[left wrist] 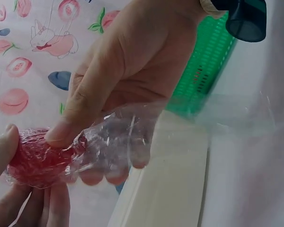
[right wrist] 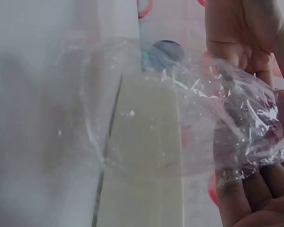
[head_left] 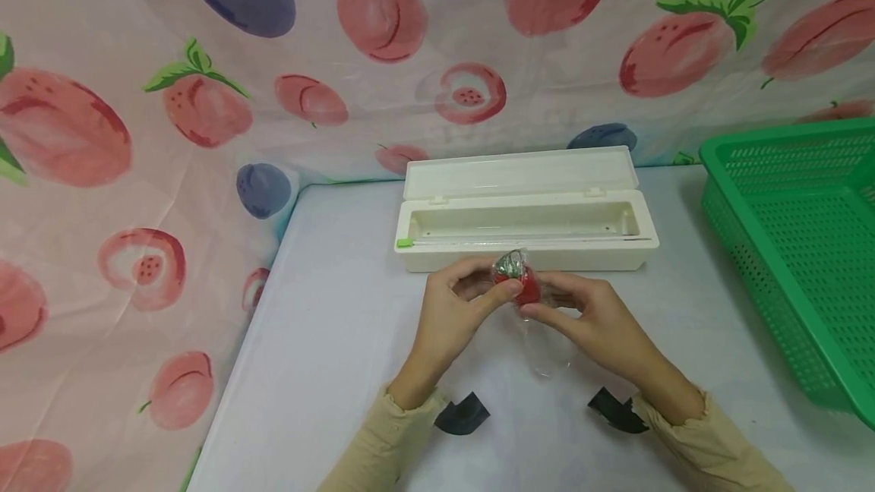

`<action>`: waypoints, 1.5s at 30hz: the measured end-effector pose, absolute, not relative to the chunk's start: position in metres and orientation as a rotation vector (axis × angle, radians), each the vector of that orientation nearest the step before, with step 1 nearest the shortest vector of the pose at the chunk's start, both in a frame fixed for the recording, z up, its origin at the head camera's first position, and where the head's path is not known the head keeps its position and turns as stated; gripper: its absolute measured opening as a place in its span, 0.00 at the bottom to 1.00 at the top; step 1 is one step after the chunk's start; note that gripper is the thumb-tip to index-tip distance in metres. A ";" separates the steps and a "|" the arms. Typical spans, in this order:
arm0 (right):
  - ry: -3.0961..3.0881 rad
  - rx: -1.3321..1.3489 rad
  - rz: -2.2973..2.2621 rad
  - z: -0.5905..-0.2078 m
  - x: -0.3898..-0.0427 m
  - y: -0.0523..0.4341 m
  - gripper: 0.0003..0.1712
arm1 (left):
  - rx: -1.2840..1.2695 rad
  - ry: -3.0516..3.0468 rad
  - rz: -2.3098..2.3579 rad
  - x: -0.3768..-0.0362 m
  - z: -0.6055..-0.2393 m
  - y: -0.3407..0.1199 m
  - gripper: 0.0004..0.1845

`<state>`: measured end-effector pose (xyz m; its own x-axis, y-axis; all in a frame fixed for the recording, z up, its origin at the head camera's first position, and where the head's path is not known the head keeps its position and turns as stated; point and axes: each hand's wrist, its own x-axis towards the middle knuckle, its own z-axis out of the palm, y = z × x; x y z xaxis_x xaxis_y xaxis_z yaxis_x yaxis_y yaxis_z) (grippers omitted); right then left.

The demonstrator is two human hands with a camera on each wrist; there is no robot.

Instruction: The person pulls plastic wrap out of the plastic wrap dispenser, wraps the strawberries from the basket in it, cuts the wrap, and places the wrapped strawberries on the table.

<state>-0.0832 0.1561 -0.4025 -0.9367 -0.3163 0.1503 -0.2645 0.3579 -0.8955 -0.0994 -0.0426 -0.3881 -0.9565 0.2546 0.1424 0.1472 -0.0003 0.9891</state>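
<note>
Between both hands is a red, strawberry-like thing (head_left: 528, 291) with a green top, wrapped in crinkled clear plastic film. My left hand (head_left: 447, 316) pinches its green-topped end, thumb across the front. From the other side my right hand (head_left: 596, 319) grips the red end and the gathered film, its thumb pressing on the wrap in the left wrist view. A loose tail of clear film (left wrist: 217, 113) trails from the right hand's grip, and in the right wrist view this film (right wrist: 146, 99) spreads wide and see-through. Fingers and wrap partly hide the red thing.
Just beyond the hands stands a long white box (head_left: 526, 258), its lid (head_left: 522, 173) raised, with a green tab (head_left: 405, 243) at its front left. A green perforated basket (head_left: 741, 264) stands at the right. Fruit-print cloth (head_left: 328, 44) hangs behind the white table (head_left: 321, 325).
</note>
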 end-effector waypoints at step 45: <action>3.204 -1.046 -1.372 -0.392 -0.089 0.169 0.35 | 0.352 2.120 2.034 -0.111 -0.398 -0.051 0.22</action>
